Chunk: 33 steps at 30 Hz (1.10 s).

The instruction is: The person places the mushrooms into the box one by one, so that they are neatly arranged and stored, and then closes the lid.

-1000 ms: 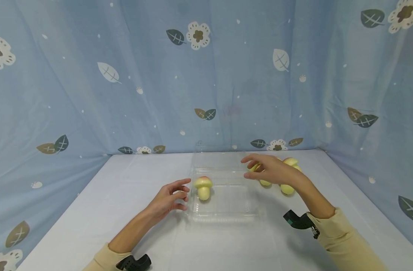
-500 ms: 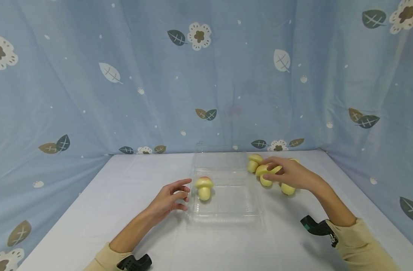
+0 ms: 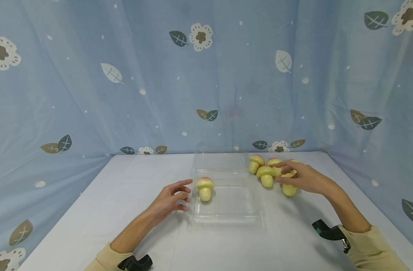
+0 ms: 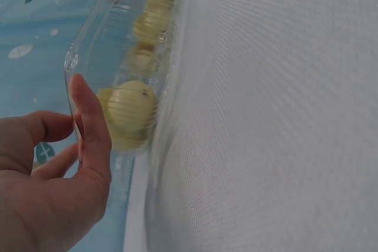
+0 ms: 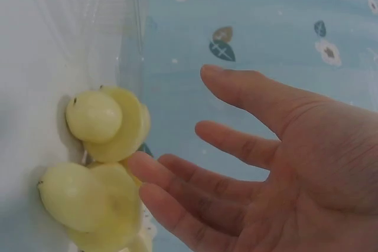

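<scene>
A clear plastic clamshell box (image 3: 231,203) lies on the table with its lid (image 3: 220,162) folded back. Inside its left end sits one yellow mushroom-shaped piece (image 3: 205,190) with a reddish top. My left hand (image 3: 170,199) is at the box's left side; in the left wrist view its fingers and thumb lie on either side of the rim (image 4: 69,60), gripping it. My right hand (image 3: 304,177) hovers over a cluster of similar mushrooms (image 3: 266,177), fingers spread and slightly bent, holding nothing. Its fingertips overlap a mushroom (image 5: 77,199) in the right wrist view. Some mushrooms are partly hidden behind this hand.
The mushroom cluster stands just right of the box, toward the back of the white-covered table (image 3: 135,165). A blue patterned curtain (image 3: 152,75) hangs behind and along the sides. Black wrist mounts (image 3: 328,230) stick out at both cuffs.
My right hand has moved right, away from the box and over the cluster, uncovering mushrooms at its left. The left hand stays at the box's edge, and the mushroom inside has not moved.
</scene>
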Each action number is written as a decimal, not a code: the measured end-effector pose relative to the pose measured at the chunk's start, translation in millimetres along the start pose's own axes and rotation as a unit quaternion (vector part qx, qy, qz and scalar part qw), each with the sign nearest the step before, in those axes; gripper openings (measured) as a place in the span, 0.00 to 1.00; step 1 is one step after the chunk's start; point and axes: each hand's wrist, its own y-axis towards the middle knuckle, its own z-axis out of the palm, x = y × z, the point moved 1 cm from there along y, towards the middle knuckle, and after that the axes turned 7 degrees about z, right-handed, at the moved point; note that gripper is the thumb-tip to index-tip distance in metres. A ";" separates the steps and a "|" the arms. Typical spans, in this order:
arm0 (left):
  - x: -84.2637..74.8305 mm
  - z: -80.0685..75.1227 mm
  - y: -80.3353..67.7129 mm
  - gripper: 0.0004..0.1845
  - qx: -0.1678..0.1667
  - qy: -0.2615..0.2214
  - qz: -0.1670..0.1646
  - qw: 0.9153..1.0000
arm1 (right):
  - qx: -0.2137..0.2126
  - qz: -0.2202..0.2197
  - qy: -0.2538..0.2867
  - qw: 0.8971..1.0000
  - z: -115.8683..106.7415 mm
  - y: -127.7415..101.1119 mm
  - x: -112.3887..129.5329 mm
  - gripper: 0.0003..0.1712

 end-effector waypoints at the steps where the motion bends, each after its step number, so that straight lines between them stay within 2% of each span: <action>1: 0.1 0.1 0.1 0.28 0.000 0.000 0.000 1.000 | 0.003 0.003 0.003 1.000 -0.6 -0.6 -1.4 0.33; 12: 1.0 0.7 1.4 0.27 -0.004 -0.002 -0.004 1.000 | 0.019 0.049 0.018 0.998 -5.4 1.5 -9.2 0.34; 23: 1.1 0.3 -0.7 0.29 -0.003 -0.005 -0.007 1.000 | 0.049 0.096 0.034 0.994 -5.9 0.6 -9.1 0.41; 33: 1.1 1.3 -1.2 0.28 -0.006 -0.006 -0.006 1.000 | 0.051 0.122 0.031 0.991 -3.2 5.3 -17.8 0.47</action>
